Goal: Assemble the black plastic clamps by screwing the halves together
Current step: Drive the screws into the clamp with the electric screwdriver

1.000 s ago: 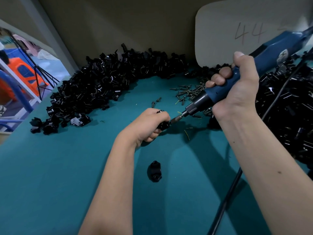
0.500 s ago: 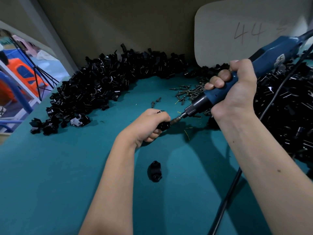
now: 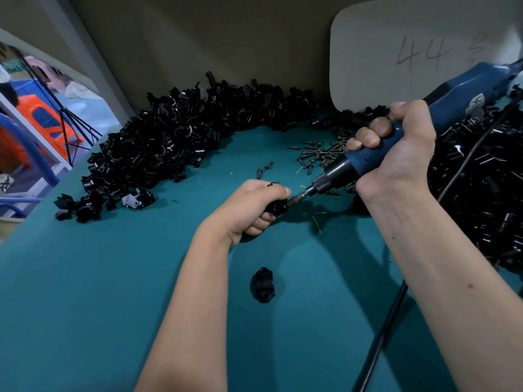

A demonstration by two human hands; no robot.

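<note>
My left hand (image 3: 256, 206) is curled round a black clamp (image 3: 276, 208) at frame centre, holding it just above the teal table (image 3: 85, 292). Most of the clamp is hidden by my fingers; only its right end and a bit on top show.

My right hand (image 3: 396, 162) grips the blue electric screwdriver (image 3: 376, 154) in a full fist, right of centre. The tool slants down-left from the upper right corner. Its bit (image 3: 300, 197) meets the right end of the clamp. I can't see the screw itself.

Its black cord (image 3: 379, 340) runs from the lower middle of the frame up toward the right, passing behind my right forearm.

A single clamp half (image 3: 263, 284) lies alone on the table in the lower centre, between my forearms, well apart from the clamp in my hand.

A loose pile of screws (image 3: 319, 155) sits above centre-right, just beyond the screwdriver nose. Two stray screws (image 3: 263, 168) lie a little to its left.

A big heap of black clamp parts (image 3: 184, 131) curves along the back from mid-left to top centre. A second heap (image 3: 486, 199) fills the right edge behind my right arm.

A pale board (image 3: 396, 43) with "44" handwritten on it leans against the back wall, upper right.
</note>
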